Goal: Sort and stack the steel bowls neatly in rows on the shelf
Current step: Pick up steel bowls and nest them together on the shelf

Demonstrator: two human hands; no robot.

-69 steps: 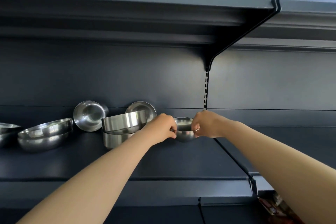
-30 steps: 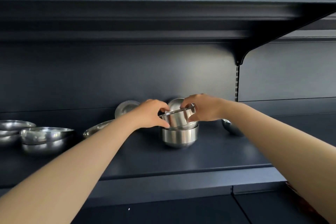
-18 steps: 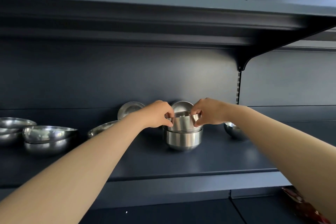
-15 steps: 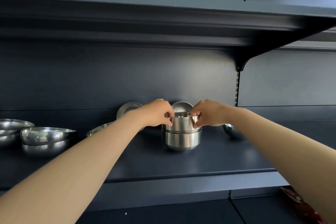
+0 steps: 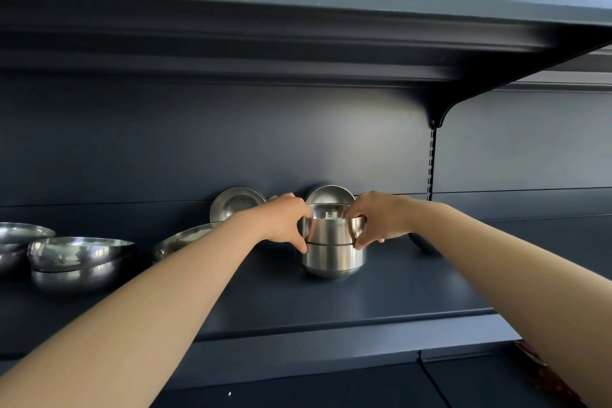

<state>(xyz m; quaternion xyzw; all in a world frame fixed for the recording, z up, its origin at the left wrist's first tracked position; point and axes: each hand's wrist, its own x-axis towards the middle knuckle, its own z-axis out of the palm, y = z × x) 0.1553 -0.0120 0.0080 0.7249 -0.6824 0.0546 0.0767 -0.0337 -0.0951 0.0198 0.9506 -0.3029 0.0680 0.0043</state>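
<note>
At frame centre, the left hand [image 5: 287, 221] and right hand [image 5: 376, 219] each pinch the rim of a steel top bowl [image 5: 329, 228], thumbs low, fingers curled over its edge; both grips are closed on it. It sits nested in a matching lower bowl [image 5: 332, 260] on the dark shelf [image 5: 331, 305]. Two bowls [image 5: 235, 204] lean on edge against the back wall behind the hands. At left stands a shallow pair [image 5: 79, 262], one inside the other; more bowls [image 5: 16, 242] stack at the left edge. Another shallow bowl [image 5: 185, 238] shows behind the left forearm. A small bowl [image 5: 422, 243] peeks out behind the right arm.
</note>
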